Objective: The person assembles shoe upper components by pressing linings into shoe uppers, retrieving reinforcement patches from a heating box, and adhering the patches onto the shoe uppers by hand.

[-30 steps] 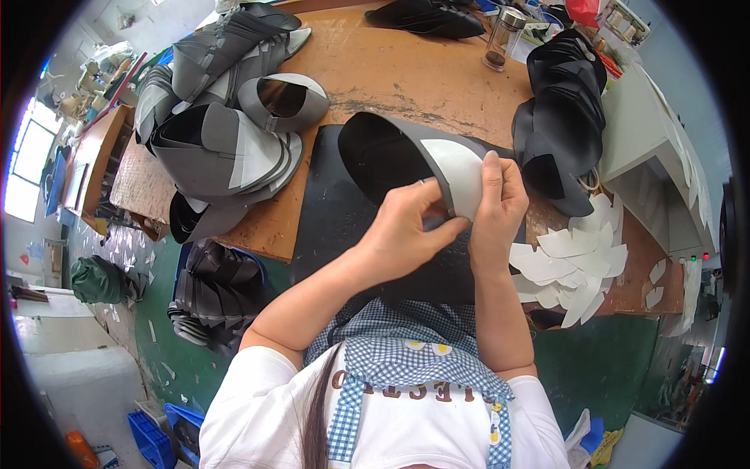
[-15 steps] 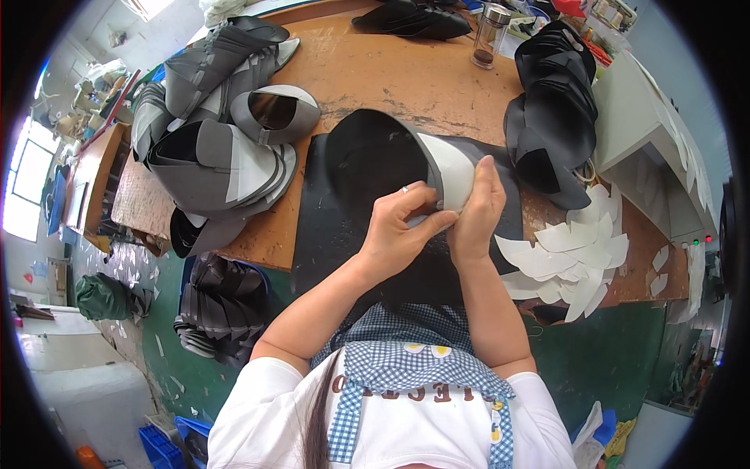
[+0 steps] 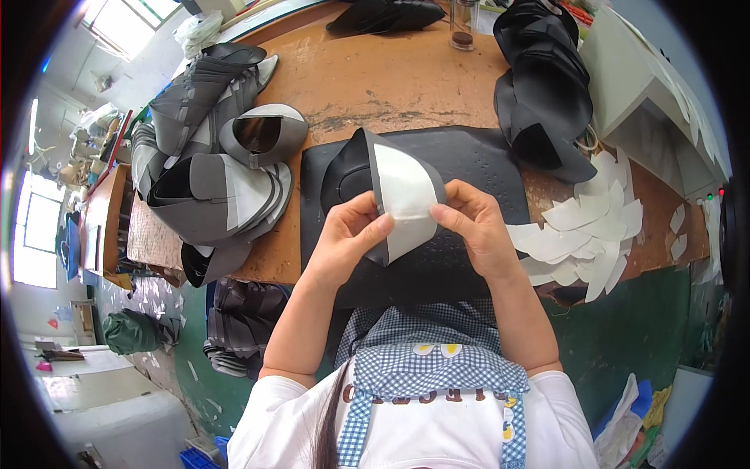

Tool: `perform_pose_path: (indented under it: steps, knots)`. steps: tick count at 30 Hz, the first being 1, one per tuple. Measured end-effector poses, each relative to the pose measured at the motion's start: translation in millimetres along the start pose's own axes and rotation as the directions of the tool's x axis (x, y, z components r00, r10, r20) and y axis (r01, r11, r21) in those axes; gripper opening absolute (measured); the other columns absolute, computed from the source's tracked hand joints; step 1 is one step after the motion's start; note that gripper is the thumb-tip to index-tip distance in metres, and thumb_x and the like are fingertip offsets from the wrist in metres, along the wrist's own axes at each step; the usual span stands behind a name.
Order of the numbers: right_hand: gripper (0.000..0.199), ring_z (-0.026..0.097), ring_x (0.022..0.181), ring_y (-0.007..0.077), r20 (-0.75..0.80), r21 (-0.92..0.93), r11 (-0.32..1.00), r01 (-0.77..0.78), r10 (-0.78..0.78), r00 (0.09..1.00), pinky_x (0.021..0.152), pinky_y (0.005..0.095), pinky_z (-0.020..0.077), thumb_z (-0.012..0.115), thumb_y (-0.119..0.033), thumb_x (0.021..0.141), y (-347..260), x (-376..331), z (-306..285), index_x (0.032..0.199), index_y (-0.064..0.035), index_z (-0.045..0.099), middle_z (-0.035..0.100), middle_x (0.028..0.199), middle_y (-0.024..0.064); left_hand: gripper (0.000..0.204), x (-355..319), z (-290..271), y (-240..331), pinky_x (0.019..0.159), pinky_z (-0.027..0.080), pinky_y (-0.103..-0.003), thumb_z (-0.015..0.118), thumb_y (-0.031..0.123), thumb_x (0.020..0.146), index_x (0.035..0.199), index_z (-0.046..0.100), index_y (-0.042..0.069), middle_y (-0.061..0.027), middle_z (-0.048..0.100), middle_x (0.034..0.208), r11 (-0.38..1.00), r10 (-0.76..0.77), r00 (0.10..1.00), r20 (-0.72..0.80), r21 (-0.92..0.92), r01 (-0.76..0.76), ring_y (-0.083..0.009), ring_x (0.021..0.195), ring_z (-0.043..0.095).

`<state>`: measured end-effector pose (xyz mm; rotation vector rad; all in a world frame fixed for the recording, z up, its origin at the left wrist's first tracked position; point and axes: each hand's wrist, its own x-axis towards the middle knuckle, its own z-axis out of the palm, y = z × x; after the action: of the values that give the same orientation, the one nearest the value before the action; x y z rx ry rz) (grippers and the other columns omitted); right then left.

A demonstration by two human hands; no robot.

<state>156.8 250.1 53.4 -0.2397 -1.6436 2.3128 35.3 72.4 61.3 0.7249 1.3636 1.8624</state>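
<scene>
A dark grey shoe upper (image 3: pixel 353 168) stands over the black mat, its white heel patch (image 3: pixel 402 181) turned toward me. My left hand (image 3: pixel 345 236) pinches the edge at the left side of the patch between thumb and fingers. On the opposite side, my right hand (image 3: pixel 478 228) grips the other edge, its thumb lying on the white material. A crease runs across the patch between the two thumbs. The black mat (image 3: pixel 484 168) lies beneath, marked with small dents.
Stacked grey shoe uppers (image 3: pixel 199 187) stand at the left, with a single upper (image 3: pixel 269 156) beside them. Black uppers (image 3: pixel 547 102) are piled at the right, near loose white pieces (image 3: pixel 586 230). A glass jar (image 3: pixel 462 27) stands at the back of the wooden table (image 3: pixel 344 78).
The upper has turned, bringing its white patch round to face me. My hands, close together before, now hold opposite edges, the left one further left. The whole view has shifted slightly.
</scene>
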Motion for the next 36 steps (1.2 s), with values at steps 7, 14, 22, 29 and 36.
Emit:
perform_pose_path:
  steps: [7,14,22,29,36]
  knots:
    - [0.017,0.064,0.088,0.0085,0.134,0.13,0.985,-0.117,0.1,0.986,0.082,0.0234,0.0511,0.069,-0.012,0.094,-11,-5,-20,0.106,0.0012,0.069,0.07,0.093,0.0044,0.035,11,12,-7,0.086,0.056,-0.032,0.083,0.02,0.087,0.112,0.072,-0.001,-0.0091,0.075,0.101,0.989,-0.142,0.99,0.026,-0.047,0.143,-0.0143,0.092,0.07]
    - [0.031,0.061,0.093,0.0082,0.106,-0.135,0.986,-0.094,0.108,0.988,0.079,0.0255,0.0515,0.073,-0.007,0.091,-9,-10,-15,0.118,0.0066,0.065,0.069,0.103,0.004,0.035,3,6,0,0.078,0.055,-0.027,0.087,0.013,0.081,0.108,0.073,-0.005,-0.0046,0.074,0.097,0.924,-0.234,0.97,0.069,0.327,0.2,-0.0084,0.088,0.065]
    - [0.02,0.054,0.082,0.0066,-0.209,-0.688,0.725,0.028,-0.235,0.949,0.076,0.0225,0.0462,0.065,-0.012,0.101,22,-13,-20,0.111,0.0045,0.061,0.062,0.092,0.0014,0.021,23,41,-47,0.061,0.055,-0.043,0.074,0.012,0.082,0.091,0.062,-0.002,-0.017,0.063,0.087,0.385,0.542,0.838,0.067,0.866,-0.318,-0.038,0.074,0.067]
    - [0.04,0.063,0.099,0.0194,-0.036,-0.684,0.678,0.269,-0.4,0.916,0.089,0.0304,0.0504,0.055,-0.016,0.105,6,-17,21,0.138,0.0046,0.046,0.064,0.108,0.0123,0.028,23,41,-53,0.065,0.057,-0.04,0.062,0.005,0.083,0.107,0.059,-0.01,-0.0201,0.066,0.094,0.25,0.546,0.829,0.12,0.921,-0.297,-0.0349,0.077,0.069]
    - [0.037,0.064,0.106,0.0183,-0.104,-0.747,0.632,0.203,-0.414,0.904,0.096,0.0294,0.049,0.049,-0.017,0.109,34,-5,-24,0.139,0.0041,0.049,0.066,0.118,0.0141,0.053,3,75,-72,0.095,0.055,-0.046,0.052,0.01,0.091,0.138,0.048,-0.014,-0.0314,0.059,0.129,0.213,0.385,0.875,0.294,0.894,-0.394,-0.036,0.117,0.065]
